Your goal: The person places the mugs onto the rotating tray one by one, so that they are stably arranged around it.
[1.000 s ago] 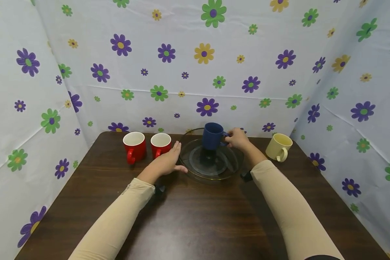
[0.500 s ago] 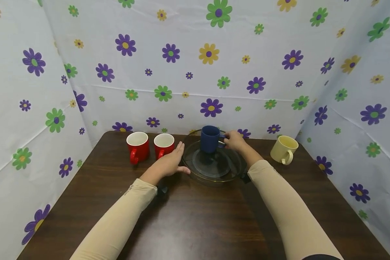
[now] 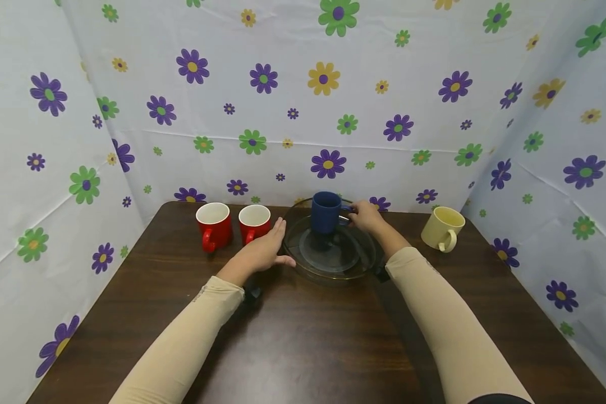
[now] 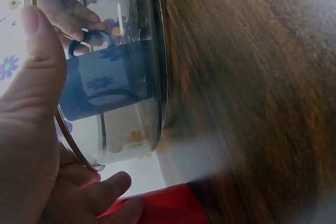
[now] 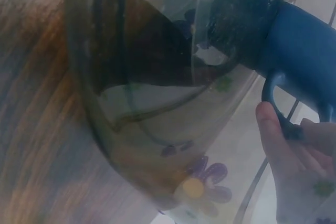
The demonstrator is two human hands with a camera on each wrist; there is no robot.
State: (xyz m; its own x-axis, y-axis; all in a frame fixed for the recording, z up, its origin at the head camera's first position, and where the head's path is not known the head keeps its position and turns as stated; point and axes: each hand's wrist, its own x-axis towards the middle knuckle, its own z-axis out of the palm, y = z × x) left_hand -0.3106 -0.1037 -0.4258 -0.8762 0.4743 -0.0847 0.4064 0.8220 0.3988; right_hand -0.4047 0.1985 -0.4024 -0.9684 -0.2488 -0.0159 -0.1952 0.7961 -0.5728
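The right hand (image 3: 366,217) pinches the blue mug (image 3: 325,214) by its handle (image 5: 268,91); the left hand (image 3: 258,254), grip splayed wide, touches the glass bowl (image 3: 335,262).

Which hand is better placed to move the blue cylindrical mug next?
Probably the right hand: it grips the blue cylindrical mug by its handle, while the left hand lies at the rim of the transparent round glass bowl.

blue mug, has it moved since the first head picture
Yes: the blue mug has shifted slightly left, judged against the purple wall flower directly above it.
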